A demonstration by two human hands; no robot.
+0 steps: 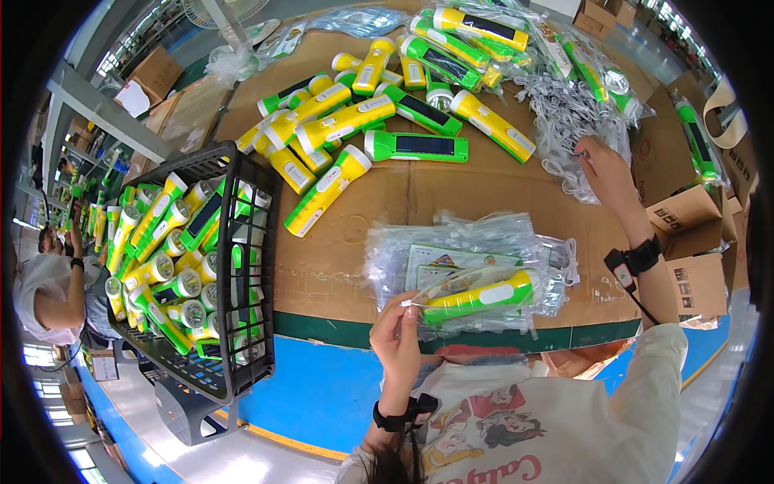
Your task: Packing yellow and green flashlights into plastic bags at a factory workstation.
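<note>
My left hand (395, 337) is closed at the near edge of the table, pinching the end of a clear plastic bag. A small white piece shows at its fingertips. Inside or under that film lies a green and yellow flashlight (482, 297), on top of a stack of clear bags (387, 258) with printed cards (431, 260). At the far right my right hand (606, 168) reaches into a tangled heap of white cables (564, 121). Its fingers are pinched on a cable, with a small metallic end showing at the tips.
Loose yellow and green flashlights (343, 121) are heaped across the cardboard-covered table (322, 278). A black basket (270, 242) full of flashlights stands at the left edge. Bagged flashlights (468, 40) lie at the back. An open cardboard box (685, 214) is on the right. Another person (52, 294) sits far left.
</note>
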